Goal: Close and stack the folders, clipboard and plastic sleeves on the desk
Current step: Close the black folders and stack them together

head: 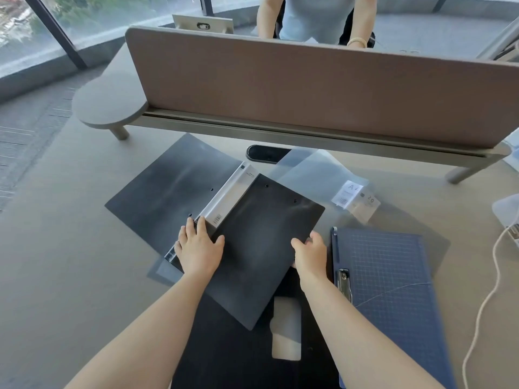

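A black folder (pixel 174 189) lies spread flat mid-desk, a pale spine label (pixel 233 192) running down its middle. My left hand (pixel 198 248) presses flat on the spine's near end. My right hand (pixel 309 255) grips the right edge of the folder's right cover (pixel 261 242). A navy gridded clipboard (pixel 393 279) with a metal clip (pixel 345 282) lies to the right. Clear plastic sleeves (pixel 323 175) with an A4 sticker sit behind it. Another black folder (pixel 238 352) with a pale window lies at the near edge under my arms.
A brown divider panel (pixel 309 91) stands across the back of the desk, with a person seated beyond it. A black cable port (pixel 266 154) is set in the desk behind the folder. A white cable (pixel 483 304) runs down the right side.
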The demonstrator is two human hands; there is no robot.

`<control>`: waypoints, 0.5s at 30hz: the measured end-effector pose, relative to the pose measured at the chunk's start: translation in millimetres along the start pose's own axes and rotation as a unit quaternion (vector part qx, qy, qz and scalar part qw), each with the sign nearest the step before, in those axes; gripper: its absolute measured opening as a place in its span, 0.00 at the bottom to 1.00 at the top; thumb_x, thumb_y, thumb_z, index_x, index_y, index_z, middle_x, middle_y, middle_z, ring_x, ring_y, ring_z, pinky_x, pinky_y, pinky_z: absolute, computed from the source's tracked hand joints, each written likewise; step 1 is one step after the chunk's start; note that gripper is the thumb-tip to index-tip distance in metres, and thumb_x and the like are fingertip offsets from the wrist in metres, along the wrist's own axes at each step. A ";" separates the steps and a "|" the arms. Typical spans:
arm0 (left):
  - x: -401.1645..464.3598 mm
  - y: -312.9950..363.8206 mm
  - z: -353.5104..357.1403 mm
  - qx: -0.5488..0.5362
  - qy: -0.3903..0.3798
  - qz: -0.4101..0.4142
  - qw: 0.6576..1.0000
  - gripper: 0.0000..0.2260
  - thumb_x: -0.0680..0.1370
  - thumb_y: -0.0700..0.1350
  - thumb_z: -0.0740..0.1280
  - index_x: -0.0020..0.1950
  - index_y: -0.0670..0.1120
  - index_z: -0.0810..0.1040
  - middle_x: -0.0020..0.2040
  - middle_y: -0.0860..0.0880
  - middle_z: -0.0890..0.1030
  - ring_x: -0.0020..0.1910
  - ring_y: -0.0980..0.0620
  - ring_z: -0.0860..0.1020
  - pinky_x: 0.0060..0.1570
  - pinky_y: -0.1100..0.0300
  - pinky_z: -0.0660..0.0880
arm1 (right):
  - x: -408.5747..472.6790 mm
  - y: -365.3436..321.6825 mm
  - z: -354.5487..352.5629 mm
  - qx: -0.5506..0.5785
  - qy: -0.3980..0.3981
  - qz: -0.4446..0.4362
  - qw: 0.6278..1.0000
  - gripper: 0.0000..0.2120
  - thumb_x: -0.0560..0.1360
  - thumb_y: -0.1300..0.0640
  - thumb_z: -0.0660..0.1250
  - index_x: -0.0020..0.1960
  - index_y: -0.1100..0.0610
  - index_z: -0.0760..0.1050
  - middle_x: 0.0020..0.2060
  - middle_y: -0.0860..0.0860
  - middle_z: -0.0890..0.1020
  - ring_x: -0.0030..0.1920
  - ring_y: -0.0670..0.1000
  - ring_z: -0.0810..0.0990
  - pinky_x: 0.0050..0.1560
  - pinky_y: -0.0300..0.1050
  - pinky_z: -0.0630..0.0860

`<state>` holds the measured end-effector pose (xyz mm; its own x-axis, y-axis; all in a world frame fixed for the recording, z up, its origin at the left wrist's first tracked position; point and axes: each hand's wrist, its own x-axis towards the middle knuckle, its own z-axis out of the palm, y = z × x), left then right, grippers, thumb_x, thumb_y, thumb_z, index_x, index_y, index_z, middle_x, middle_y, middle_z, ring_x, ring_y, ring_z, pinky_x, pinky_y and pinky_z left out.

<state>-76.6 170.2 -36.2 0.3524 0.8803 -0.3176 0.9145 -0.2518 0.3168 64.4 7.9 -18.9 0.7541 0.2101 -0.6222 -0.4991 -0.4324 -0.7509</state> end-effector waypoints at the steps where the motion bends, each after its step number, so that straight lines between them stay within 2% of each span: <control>1: 0.3 -0.7 -0.4 0.000 -0.001 0.000 1.000 0.31 0.78 0.55 0.64 0.78 0.49 0.60 0.81 0.46 0.56 0.79 0.42 0.53 0.76 0.43 0.55 | -2.5 -1.7 1.2 0.019 -0.011 0.013 1.000 0.14 0.72 0.62 0.62 0.57 0.54 0.71 0.43 0.52 0.81 0.39 0.54 0.77 0.46 0.58 0.81; 3: 0.7 -1.6 -2.4 -0.001 -0.005 0.001 1.000 0.31 0.78 0.55 0.64 0.78 0.49 0.60 0.81 0.46 0.56 0.79 0.42 0.53 0.76 0.43 0.55 | -6.5 -3.6 1.6 0.035 -0.026 0.023 0.999 0.21 0.76 0.65 0.59 0.64 0.46 0.65 0.47 0.47 0.80 0.42 0.53 0.78 0.50 0.63 0.80; 5: 0.3 -1.7 -5.8 -0.007 -0.010 0.004 1.000 0.30 0.78 0.55 0.64 0.78 0.49 0.61 0.81 0.46 0.57 0.79 0.43 0.54 0.75 0.43 0.55 | -9.7 -6.6 0.1 0.035 -0.027 0.008 0.999 0.23 0.77 0.65 0.58 0.67 0.46 0.64 0.49 0.49 0.81 0.43 0.53 0.78 0.53 0.66 0.80; 7: -1.4 -0.7 -11.5 -0.031 -0.011 0.002 0.999 0.29 0.78 0.55 0.64 0.77 0.50 0.62 0.80 0.47 0.60 0.78 0.43 0.56 0.74 0.43 0.56 | -9.6 -9.8 -2.0 0.042 -0.019 -0.009 0.999 0.23 0.77 0.66 0.57 0.66 0.45 0.66 0.52 0.55 0.82 0.43 0.53 0.76 0.52 0.62 0.80; 11: -4.0 2.1 -31.5 -0.099 0.014 -0.006 0.995 0.28 0.79 0.56 0.63 0.78 0.51 0.63 0.78 0.48 0.64 0.77 0.43 0.60 0.74 0.44 0.57 | -15.1 -26.2 -11.6 0.073 -0.013 -0.055 0.996 0.22 0.76 0.66 0.58 0.65 0.48 0.68 0.55 0.58 0.81 0.43 0.53 0.75 0.46 0.51 0.76; 13: -6.4 5.0 -44.9 -0.117 0.031 0.007 0.993 0.28 0.80 0.57 0.62 0.78 0.50 0.63 0.77 0.47 0.66 0.77 0.42 0.61 0.73 0.45 0.58 | -19.5 -35.3 -19.1 0.087 -0.017 -0.078 0.993 0.21 0.76 0.64 0.59 0.65 0.47 0.69 0.53 0.56 0.81 0.42 0.52 0.74 0.44 0.50 0.74; 15: -8.6 6.5 -57.7 -0.149 0.038 0.018 0.988 0.28 0.80 0.58 0.63 0.78 0.49 0.63 0.77 0.47 0.66 0.77 0.42 0.61 0.74 0.45 0.59 | -24.6 -43.7 -25.9 0.094 -0.021 -0.098 0.991 0.19 0.76 0.63 0.59 0.61 0.43 0.71 0.52 0.50 0.80 0.46 0.51 0.76 0.50 0.52 0.76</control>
<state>-85.2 184.1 20.1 0.3578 0.9034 -0.2361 0.7985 -0.1649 0.5790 78.7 -1.1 35.0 0.8275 0.3122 -0.4666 -0.4190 -0.2096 -0.8834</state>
